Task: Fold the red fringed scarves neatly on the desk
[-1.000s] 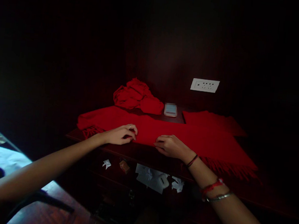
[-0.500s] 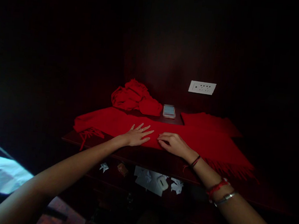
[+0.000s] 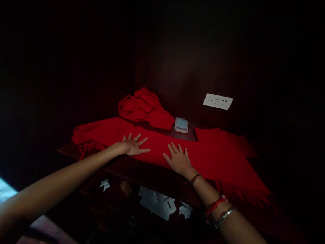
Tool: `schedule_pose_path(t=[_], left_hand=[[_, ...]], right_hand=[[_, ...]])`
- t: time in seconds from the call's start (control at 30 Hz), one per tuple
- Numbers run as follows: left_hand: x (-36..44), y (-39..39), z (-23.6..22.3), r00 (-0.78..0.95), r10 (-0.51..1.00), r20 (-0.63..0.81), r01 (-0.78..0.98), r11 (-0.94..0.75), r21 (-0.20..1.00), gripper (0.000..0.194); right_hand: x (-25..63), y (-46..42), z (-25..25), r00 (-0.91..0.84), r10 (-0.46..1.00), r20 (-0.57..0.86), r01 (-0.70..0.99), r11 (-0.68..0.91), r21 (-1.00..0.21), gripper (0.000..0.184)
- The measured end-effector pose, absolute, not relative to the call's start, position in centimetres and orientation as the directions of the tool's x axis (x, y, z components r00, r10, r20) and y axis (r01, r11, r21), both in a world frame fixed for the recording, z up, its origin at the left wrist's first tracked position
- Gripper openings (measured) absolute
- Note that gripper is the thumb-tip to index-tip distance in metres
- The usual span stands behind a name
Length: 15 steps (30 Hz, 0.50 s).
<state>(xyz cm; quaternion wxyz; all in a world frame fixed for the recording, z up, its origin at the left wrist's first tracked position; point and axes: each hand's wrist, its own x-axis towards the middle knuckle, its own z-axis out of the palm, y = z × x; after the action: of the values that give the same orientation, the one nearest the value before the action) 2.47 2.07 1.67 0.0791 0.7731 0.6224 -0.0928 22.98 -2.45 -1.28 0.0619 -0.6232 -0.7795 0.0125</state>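
Observation:
A long red scarf (image 3: pixel 156 146) with fringed ends lies spread sideways across the dark desk (image 3: pixel 146 170). My left hand (image 3: pixel 133 146) rests flat on the scarf left of its middle, fingers spread. To the right of it, my right hand (image 3: pixel 178 158) also lies on the cloth with its fingers apart. Neither hand grips anything. Behind the scarf at the left is a crumpled heap of red cloth (image 3: pixel 146 107). A flat piece of red cloth (image 3: pixel 221 137) lies behind the scarf on the right, partly hidden by it.
A phone-like object with a blurred screen (image 3: pixel 181 125) lies behind the scarf. On the back wall is a white socket panel (image 3: pixel 218 101). Below the desktop, a shelf bears white papers (image 3: pixel 154 202), a small white case (image 3: pixel 169 205), crumpled paper (image 3: pixel 185 210) and a brown packet (image 3: pixel 126 188).
My left hand has slid left along the scarf. My right hand, curled before, has spread its fingers flat on the cloth. The view has shifted slightly.

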Motion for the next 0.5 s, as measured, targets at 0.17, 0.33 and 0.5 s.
schedule_pose_path(t=[0.17, 0.33, 0.5], left_hand=[[6.6, 2.8, 2.5, 0.392, 0.919, -0.036, 0.920, -0.392, 0.010, 0.051], [7.6, 5.3, -0.2, 0.543, 0.840, 0.010, 0.838, -0.542, 0.066, 0.047], [0.4, 7.8, -1.2, 0.282, 0.959, 0.027, 0.958, -0.283, 0.046, 0.052]], right_hand=[[22.8, -2.3, -1.2, -0.214, 0.975, 0.067, 0.970, 0.220, -0.101, 0.066], [22.8, -2.3, -1.2, -0.209, 0.976, 0.067, 0.972, 0.215, -0.099, 0.063], [22.9, -2.4, -1.2, -0.219, 0.971, 0.091, 0.969, 0.228, -0.092, 0.062]])
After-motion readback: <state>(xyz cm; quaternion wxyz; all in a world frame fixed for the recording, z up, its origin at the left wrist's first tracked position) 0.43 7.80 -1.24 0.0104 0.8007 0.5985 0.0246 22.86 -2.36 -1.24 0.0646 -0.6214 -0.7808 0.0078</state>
